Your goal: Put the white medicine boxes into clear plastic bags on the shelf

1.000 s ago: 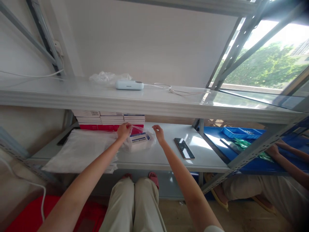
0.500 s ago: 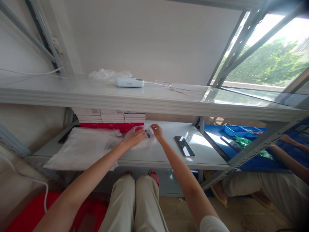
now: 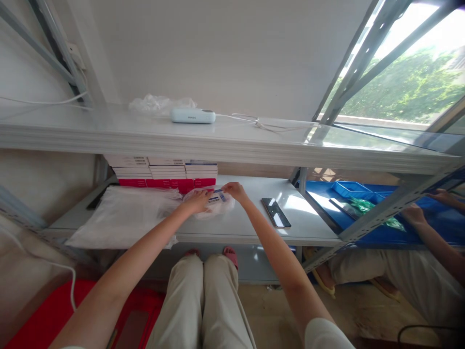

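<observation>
On the lower grey shelf (image 3: 247, 227), a clear plastic bag (image 3: 222, 209) lies between my hands. A small white box with blue print and a barcode-like strip (image 3: 217, 197) shows through or at the bag. My left hand (image 3: 198, 202) is closed on the bag's left side, its fingers partly hidden, up against the box. My right hand (image 3: 236, 191) pinches the bag by its right edge, near the box's right end. Left of these, a pile of flat clear plastic bags (image 3: 125, 213) covers the shelf's front edge.
Stacked white and red boxes (image 3: 165, 173) stand behind the bags. A phone (image 3: 276, 212) lies to the right. Above, the upper shelf (image 3: 232, 140) holds a pale device (image 3: 193, 116) with a cable. At right, another person's hand (image 3: 414, 213) is near blue trays (image 3: 352, 189).
More of the white and blue box shows between my hands now. My left hand has shifted slightly left. The other person's hands at the right have drawn back from the trays.
</observation>
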Tool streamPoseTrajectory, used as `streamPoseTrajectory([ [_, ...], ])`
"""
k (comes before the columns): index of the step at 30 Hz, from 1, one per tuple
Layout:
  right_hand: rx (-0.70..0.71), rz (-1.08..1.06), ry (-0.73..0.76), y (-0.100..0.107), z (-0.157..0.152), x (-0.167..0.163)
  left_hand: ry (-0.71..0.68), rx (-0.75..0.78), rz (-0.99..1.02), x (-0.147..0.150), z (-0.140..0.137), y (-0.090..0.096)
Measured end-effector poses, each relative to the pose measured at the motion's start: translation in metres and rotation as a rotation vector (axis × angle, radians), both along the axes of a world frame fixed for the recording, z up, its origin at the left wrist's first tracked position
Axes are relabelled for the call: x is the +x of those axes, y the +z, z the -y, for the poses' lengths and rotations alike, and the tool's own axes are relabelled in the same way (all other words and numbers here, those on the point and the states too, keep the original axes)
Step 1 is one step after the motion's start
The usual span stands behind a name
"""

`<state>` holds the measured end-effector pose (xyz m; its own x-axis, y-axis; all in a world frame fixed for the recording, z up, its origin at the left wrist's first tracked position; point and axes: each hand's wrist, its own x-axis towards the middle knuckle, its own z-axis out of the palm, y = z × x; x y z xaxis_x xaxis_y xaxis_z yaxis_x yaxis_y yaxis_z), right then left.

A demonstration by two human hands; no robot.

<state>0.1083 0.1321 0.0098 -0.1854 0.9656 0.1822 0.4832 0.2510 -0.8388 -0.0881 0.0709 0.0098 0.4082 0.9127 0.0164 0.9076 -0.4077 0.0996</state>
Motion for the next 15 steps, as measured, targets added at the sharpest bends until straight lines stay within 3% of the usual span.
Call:
streamPoseTrajectory([
  [5, 0.022, -0.442, 0.199, 0.007, 0.015, 0.008, 0.000, -0.043, 0.002, -0.002, -0.005, 0.000],
  [7, 0.048, -0.445, 0.276, 0.004, 0.022, 0.012, 0.000, -0.070, -0.001, -0.002, -0.009, -0.001],
  [11, 0.095, -0.348, 0.189, -0.021, 0.025, 0.032, 0.045, -0.174, -0.056, -0.002, -0.017, 0.000],
  [15, -0.020, -0.402, 0.197, -0.056, 0.020, 0.057, 0.018, -0.212, -0.023, -0.007, -0.020, -0.001],
])
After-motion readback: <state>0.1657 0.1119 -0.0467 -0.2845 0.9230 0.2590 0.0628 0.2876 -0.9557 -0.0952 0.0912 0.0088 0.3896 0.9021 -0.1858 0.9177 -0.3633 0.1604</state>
